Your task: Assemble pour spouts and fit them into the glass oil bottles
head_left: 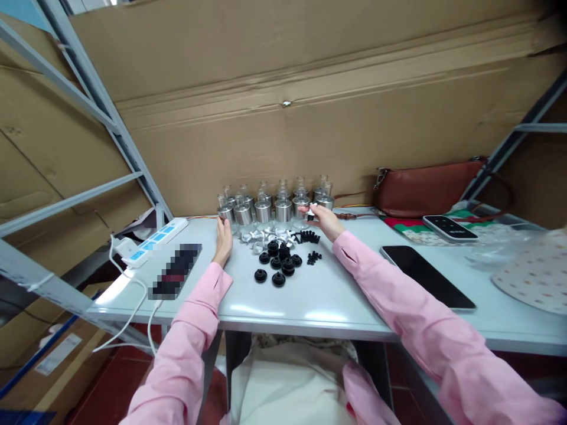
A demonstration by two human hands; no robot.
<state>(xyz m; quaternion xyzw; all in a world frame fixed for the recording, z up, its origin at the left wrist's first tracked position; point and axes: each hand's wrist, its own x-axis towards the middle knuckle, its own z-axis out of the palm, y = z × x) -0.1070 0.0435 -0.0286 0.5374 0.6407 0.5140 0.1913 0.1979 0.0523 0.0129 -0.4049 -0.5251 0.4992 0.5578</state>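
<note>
My left hand [224,241] rests on its edge on the table, fingers stretched up beside the leftmost bottle of the rows. My right hand [326,221] pinches a small white part with a dark bit under it, above the right end of the rows; its exact kind is too small to tell. Several clear glass bottles with silver metal sleeves [263,211] stand upright between the hands. In front of them lie a heap of small silver-white parts [257,239], black ribbed round caps [278,278], a row of short black pieces [309,237] and tiny black pieces [314,258].
On the left are a white power strip [155,241] and a phone [176,271] with white cables. A black tablet [425,276], a dark-topped device [449,228] and a brown bag [429,188] lie right. Cardboard [266,141] walls the back; metal shelf posts flank the table.
</note>
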